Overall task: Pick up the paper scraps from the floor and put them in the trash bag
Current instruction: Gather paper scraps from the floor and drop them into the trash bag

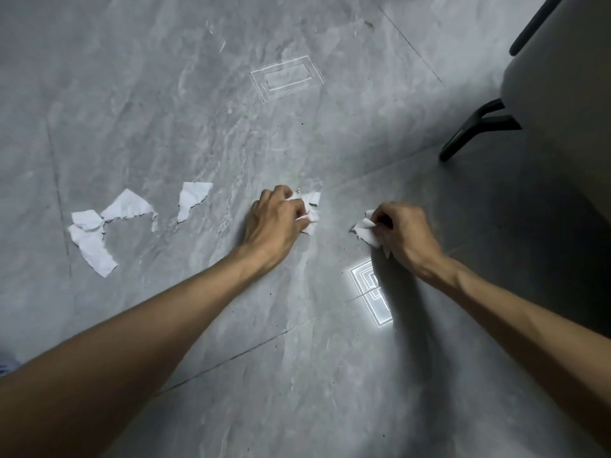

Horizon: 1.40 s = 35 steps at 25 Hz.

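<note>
White torn paper scraps lie on the grey tiled floor. My left hand [276,219] is closed around crumpled scraps [312,206] at the centre, low against the floor. My right hand [401,231] pinches another crumpled scrap [365,229] just to the right. Loose scraps remain flat on the floor to the left: one near the middle [191,198], a wider one [129,206], a small one [86,219] and a long strip [92,249] at the far left. No trash bag is in view.
A grey seat with black legs [476,132] stands at the upper right and casts a shadow over the floor there. A bright light reflection [372,292] shines on the tiles below my right hand, a fainter one [286,77] farther back.
</note>
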Tool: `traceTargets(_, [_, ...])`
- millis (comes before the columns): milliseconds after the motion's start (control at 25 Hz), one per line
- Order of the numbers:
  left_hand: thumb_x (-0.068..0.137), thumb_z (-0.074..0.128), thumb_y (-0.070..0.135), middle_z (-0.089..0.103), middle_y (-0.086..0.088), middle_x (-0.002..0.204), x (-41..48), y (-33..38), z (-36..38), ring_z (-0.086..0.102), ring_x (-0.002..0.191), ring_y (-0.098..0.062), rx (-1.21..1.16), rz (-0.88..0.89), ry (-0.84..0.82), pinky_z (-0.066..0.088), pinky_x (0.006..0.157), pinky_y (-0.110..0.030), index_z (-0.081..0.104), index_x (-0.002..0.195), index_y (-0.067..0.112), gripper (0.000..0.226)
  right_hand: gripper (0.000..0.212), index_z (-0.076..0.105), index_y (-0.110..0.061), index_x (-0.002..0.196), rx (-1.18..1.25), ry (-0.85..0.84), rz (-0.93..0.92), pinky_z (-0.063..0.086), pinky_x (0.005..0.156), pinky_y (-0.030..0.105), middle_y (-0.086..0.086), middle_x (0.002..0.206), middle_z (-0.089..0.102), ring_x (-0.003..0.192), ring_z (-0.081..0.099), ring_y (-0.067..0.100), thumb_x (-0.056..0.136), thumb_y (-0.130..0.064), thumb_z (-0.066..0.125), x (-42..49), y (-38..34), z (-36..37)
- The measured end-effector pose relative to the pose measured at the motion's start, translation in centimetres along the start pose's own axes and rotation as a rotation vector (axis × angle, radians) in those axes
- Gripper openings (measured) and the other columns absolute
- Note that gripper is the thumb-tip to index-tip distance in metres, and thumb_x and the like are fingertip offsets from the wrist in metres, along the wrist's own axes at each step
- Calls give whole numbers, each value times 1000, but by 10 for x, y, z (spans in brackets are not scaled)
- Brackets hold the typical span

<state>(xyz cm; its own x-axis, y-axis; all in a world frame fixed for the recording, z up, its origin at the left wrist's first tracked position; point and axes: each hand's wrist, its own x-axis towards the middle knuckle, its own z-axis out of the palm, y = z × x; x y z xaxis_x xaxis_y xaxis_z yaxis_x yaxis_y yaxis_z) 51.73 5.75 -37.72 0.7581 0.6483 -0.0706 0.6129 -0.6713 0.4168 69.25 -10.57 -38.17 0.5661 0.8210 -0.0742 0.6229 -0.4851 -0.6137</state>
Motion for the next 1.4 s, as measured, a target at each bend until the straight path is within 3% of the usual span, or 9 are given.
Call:
traceTargets(80, [90,57,33,58,-3,107,2,-6,-1,54,97,-24,15,10,-33,36,71,-31,67,84,15,22,9,66,-17,75,39,31,15,47,64,25,3,78,69,77,65,18,76,-8,67,-1,-5,1])
traceTargets(200, [90,57,36,62,-2,89,-4,-5,-14,58,83,-21,3,-19,-25,39,66,-33,66,77,12,28,12,62,-23,73,108,54,65,40,58,10,-4,69,65,66,58,12,78,-13,67,-7,-22,8])
traceTargets(360, [82,65,34,68,7,69,-30,-14,-69,57,68,-9,-160,-85,6,41,62,-31,65,67,23,19,5,63,-18,75,189,-79,50,45,59,20,1,70,68,65,61,18,78,-14,66,-16,-67,27])
traceTargets(520, [74,73,27,62,23,49,-69,-35,-150,55,47,7,-322,-155,15,36,48,-8,67,62,25,14,6,65,-21,76,296,-187,-34,38,52,9,-7,66,63,58,53,5,78,-15,66,-23,-132,40])
traceTargets(760, [70,79,27,68,4,58,-165,-90,-267,53,48,1,-283,-218,209,42,52,-14,71,69,23,9,10,68,-23,77,363,-347,-249,40,54,9,-8,68,64,60,53,2,81,-14,68,-51,-262,61])
traceTargets(920, [69,81,19,64,14,51,-240,-134,-314,53,47,4,-263,-314,375,39,51,-7,67,63,27,18,7,67,-20,77,355,-337,-457,39,53,9,-12,66,63,54,55,1,82,-14,66,-74,-358,70])
traceTargets(1120, [69,80,23,67,8,56,-331,-201,-323,59,51,0,-44,-510,203,40,51,-12,67,65,25,13,11,65,-25,76,397,-336,-611,40,51,10,-11,71,66,52,57,3,81,-15,67,-99,-452,81])
traceTargets(1240, [73,75,28,68,11,71,-367,-238,-314,66,71,-11,81,-619,-25,47,61,-25,63,72,31,12,8,66,-20,77,350,-411,-686,44,53,13,-9,71,66,53,57,2,80,-15,71,-111,-500,99])
traceTargets(1400, [77,70,38,67,13,84,-384,-269,-309,62,81,-10,21,-679,-60,49,71,-30,66,92,34,16,31,66,-11,110,-66,-632,-761,51,78,24,5,97,71,89,65,18,81,-21,73,-121,-537,126])
